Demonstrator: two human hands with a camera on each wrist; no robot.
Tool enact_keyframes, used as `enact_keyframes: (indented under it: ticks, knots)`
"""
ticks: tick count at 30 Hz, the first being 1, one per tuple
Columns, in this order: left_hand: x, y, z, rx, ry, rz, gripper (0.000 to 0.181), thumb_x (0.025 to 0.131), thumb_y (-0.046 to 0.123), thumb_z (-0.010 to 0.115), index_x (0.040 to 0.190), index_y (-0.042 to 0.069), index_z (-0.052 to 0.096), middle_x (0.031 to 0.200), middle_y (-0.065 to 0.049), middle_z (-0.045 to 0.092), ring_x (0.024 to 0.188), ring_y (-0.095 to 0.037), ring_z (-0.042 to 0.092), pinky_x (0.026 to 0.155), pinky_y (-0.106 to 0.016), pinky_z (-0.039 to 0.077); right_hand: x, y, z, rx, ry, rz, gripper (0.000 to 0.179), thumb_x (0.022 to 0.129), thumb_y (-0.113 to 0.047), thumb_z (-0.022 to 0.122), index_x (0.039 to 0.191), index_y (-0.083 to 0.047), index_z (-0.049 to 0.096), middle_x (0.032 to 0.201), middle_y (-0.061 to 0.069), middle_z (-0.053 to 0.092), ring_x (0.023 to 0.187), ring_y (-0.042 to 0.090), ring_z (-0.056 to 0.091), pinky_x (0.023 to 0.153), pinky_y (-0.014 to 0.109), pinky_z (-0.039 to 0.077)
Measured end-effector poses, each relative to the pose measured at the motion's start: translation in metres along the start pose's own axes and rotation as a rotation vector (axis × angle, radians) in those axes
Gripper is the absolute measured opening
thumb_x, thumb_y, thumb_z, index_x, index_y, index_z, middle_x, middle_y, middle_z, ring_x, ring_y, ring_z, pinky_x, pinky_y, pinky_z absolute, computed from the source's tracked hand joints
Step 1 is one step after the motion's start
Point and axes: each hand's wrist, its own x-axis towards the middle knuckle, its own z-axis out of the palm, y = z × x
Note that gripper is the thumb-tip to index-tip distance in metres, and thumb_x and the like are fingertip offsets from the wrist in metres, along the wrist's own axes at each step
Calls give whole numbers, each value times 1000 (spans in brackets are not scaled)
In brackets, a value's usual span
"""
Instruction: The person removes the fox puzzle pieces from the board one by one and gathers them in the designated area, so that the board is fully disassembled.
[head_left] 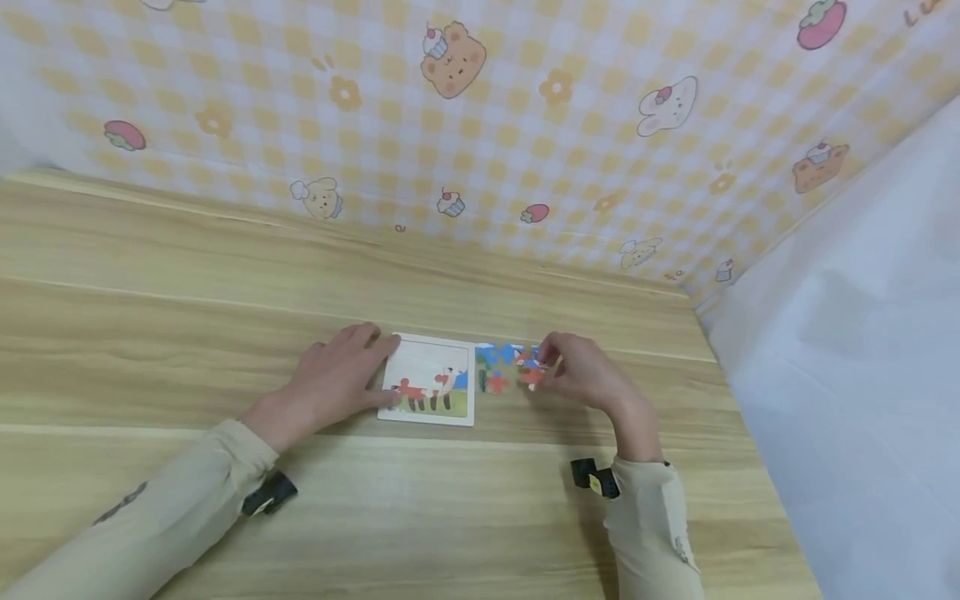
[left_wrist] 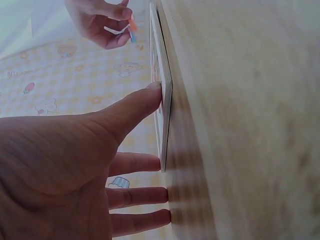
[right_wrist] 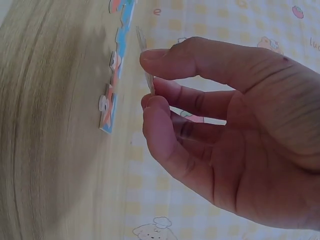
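Your left hand (head_left: 333,375) lies along the left side of the board (head_left: 426,357), its fingers straight rather than curled round anything. The thumb rests on the board near its lower left corner, and the index finger touches the edge at the upper left; in the left wrist view two further fingertips meet the table (head_left: 420,508) beside it.

The board is flat on the table, white-rimmed. Fitted pieces (head_left: 429,398) fill its lower part, showing dark-footed legs on green ground with red and a little blue above; the upper part is bare.

Your right hand (head_left: 588,375) pinches a piece (left_wrist: 132,28) between thumb and fingertips, raised above the table. The right wrist view shows it nearly edge-on, apart from the loose pieces (head_left: 495,382). These lie just beside the board's right side, coloured blue, green and red.

Beyond the table hangs a yellow-checked cloth (head_left: 495,133) printed with bears, strawberries and cupcakes; a white sheet (head_left: 847,350) borders the right. Both your sleeves (head_left: 180,508) are beige.
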Motion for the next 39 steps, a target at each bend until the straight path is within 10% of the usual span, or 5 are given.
enact_keyframes:
  ticks: [28, 39]
  knots:
    - [0, 0, 0, -8, 4, -1, 72, 79, 38, 73, 135, 1, 46, 127, -24, 45, 115, -41, 43, 76, -59, 43, 6, 2, 7, -38, -5, -73, 23, 74, -6, 74, 89, -6, 57, 94, 6, 58, 88, 24, 52, 75, 37, 45]
    - [0, 0, -1, 1, 0, 1, 73, 79, 39, 72, 135, 1, 46, 127, -24, 46, 116, -41, 43, 76, -59, 43, 5, 3, 9, -15, -74, -44, 20, 78, -4, 68, 93, -7, 55, 76, 2, 51, 66, 16, 45, 59, 29, 39]
